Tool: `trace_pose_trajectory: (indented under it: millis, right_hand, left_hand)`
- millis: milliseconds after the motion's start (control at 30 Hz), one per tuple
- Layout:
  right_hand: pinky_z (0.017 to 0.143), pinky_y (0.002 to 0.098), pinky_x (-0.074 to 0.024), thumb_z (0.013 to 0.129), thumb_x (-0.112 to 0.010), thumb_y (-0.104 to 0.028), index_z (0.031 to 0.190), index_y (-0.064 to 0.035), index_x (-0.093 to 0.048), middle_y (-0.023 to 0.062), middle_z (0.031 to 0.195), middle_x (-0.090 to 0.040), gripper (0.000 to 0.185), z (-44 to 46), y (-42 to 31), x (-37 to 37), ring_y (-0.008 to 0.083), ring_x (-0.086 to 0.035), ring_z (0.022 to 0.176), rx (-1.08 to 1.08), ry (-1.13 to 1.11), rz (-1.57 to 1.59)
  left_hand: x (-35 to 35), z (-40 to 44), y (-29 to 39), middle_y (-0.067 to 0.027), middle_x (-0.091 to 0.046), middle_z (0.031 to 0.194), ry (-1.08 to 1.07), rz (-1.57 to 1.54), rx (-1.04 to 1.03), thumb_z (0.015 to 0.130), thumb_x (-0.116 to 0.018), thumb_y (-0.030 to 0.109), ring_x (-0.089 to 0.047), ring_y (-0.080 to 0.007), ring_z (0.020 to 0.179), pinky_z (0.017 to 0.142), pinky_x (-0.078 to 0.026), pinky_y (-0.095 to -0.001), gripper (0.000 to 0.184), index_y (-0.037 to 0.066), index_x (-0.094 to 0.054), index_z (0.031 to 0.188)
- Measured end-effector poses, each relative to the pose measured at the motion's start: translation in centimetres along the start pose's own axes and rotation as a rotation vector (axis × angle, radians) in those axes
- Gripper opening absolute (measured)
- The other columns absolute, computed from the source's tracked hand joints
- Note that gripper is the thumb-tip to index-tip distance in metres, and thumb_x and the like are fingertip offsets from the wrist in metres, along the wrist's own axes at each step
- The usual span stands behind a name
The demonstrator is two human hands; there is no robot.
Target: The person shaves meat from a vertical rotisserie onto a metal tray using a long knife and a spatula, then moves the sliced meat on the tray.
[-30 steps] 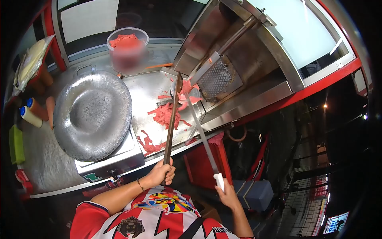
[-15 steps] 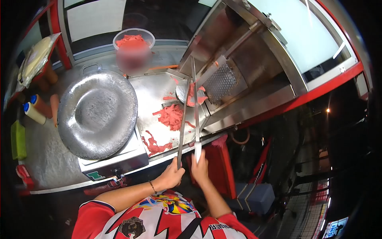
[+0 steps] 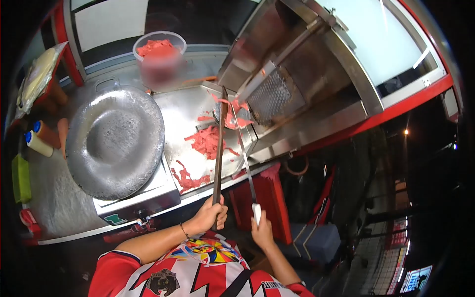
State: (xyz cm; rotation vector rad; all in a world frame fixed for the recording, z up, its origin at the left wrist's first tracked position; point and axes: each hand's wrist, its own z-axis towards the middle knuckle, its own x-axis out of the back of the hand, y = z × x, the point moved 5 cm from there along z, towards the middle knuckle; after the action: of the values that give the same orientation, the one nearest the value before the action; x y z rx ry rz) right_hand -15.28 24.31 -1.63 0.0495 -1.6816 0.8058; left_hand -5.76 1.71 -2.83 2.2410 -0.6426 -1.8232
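Note:
My left hand (image 3: 210,218) is closed round the lower end of a long dark rod or sharpening steel (image 3: 218,158) that points up over the metal tray. In my right hand (image 3: 261,230) is the white handle of a long thin knife (image 3: 249,174), its blade reaching up to the red meat at the round plate (image 3: 238,119). The rod's upper part lies across the view beside that meat. Left of the rod, a pile of sliced red meat (image 3: 207,142) rests on the tray (image 3: 185,106), with more strips (image 3: 187,179) nearer the front edge.
A large round metal pan (image 3: 116,141) sits on a stove left of the tray. Behind stands a clear tub (image 3: 159,59) of red meat. A perforated metal burner (image 3: 277,96) is at the tray's right. Two blue-capped bottles (image 3: 40,141) stand far left.
The knife swung left across the rod, then back to the right and lower. My hands came closer together, then parted somewhat. The view shifted slightly.

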Motion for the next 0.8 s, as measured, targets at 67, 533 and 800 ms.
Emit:
trace_pose_trajectory:
  millis: [67, 533, 800]
  right_hand:
    - [0.066, 0.0609, -0.0486, 0.102, -0.064, -0.015, 0.116, -0.0003, -0.047, 0.0342, 0.085, -0.066, 0.027, 1.9, -2.0, 1.3, 0.0551, -0.067, 0.086, -0.008, -0.045, 0.005]
    - [0.075, 0.0589, -0.0508, 0.101, -0.067, -0.019, 0.119, -0.0009, -0.048, 0.0358, 0.094, -0.068, 0.032, -0.5, -1.0, 8.5, 0.0558, -0.066, 0.097, -0.131, -0.261, 0.003]
    - [0.062, 0.0454, -0.0525, 0.101, -0.068, -0.016, 0.125, -0.0021, -0.054, 0.0191, 0.081, -0.068, 0.031, -1.7, -0.4, 11.2, 0.0326, -0.071, 0.070, -0.242, -0.364, 0.119]
  left_hand:
    - [-0.1, -0.1, 0.1, -0.0053, -0.039, 0.067, 0.031, -0.014, 0.018, 0.093, -0.043, 0.004, -0.040, -0.0169, 0.052, 0.048, -0.039, -0.0344, 0.017, 0.017, -0.039, 0.104]
    - [1.0, -1.9, 2.4, -0.0031, -0.038, 0.067, -0.092, -0.148, 0.079, 0.093, -0.041, 0.007, -0.037, -0.0134, 0.051, 0.045, -0.033, -0.0293, 0.015, 0.016, -0.041, 0.105]
    - [2.5, -4.6, 2.5, -0.0031, -0.037, 0.065, 0.044, 0.019, 0.125, 0.093, -0.043, 0.005, -0.038, -0.0136, 0.051, 0.044, -0.034, -0.0312, 0.013, 0.015, -0.040, 0.101]
